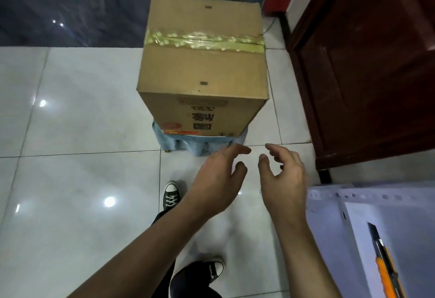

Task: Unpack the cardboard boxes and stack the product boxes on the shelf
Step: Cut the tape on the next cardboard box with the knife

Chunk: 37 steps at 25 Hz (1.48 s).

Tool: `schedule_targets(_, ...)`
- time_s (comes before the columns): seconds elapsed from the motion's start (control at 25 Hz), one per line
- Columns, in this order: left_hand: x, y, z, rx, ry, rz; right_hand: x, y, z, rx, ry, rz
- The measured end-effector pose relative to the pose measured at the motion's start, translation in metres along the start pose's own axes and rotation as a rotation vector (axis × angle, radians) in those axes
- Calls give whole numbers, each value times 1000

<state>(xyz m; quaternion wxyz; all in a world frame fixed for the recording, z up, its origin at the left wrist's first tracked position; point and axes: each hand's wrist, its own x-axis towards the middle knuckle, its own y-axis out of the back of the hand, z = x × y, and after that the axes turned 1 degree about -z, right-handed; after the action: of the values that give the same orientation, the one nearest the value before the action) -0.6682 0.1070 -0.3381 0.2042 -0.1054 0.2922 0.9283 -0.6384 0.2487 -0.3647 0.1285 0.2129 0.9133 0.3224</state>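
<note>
One brown cardboard box (pixel 203 66) stands on the white tiled floor (pixel 77 109), its top flaps shut under a single strip of yellowish clear tape (pixel 203 39) running across the middle. Its near face carries dark print and a red round mark, seen upside down. The box rests on a light blue cloth-covered thing (pixel 188 143), whose edge shows beneath it.

Two bare hands reach forward below the box, close together, neither touching it. The left hand (pixel 217 175) has its fingers loosely spread and holds nothing; the right hand (pixel 283 170) is likewise slack-fingered and empty, thumb apart from the curled fingers.

Two black-and-white sneakers show beneath the arms, one (pixel 171 194) ahead of the other (pixel 215 270). To the right stands a dark red wooden door (pixel 367 62). At lower right, one orange-and-black utility knife (pixel 386 264) lies on white perforated paper sheets (pixel 367 205).
</note>
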Motion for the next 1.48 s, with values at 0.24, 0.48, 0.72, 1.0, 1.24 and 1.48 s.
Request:
schedule_targets(0.24, 20, 53, -17, -86, -11, 122, 28, -50, -47, -28, 68, -71)
schedule_targets(0.48, 51, 97, -40, -58, 9, 168, 64, -95, -86, -21, 144, -149)
schedule_targets(0.72, 88, 137, -60, -33, -1, 198, 103, -130, -122, -56, 200, -197)
schedule_targets(1.0, 136, 181, -76, 167, -69, 308, 142, -178, -147, -303, 426, -250)
schedule_targets(1.24, 192, 219, -93, 442, -115, 382, 149, -210, -141, -433, 576, -191)
schedule_targets(1.48, 242, 239, -104, 622, -175, 285, 149, -215, -137, -474, 576, -175)
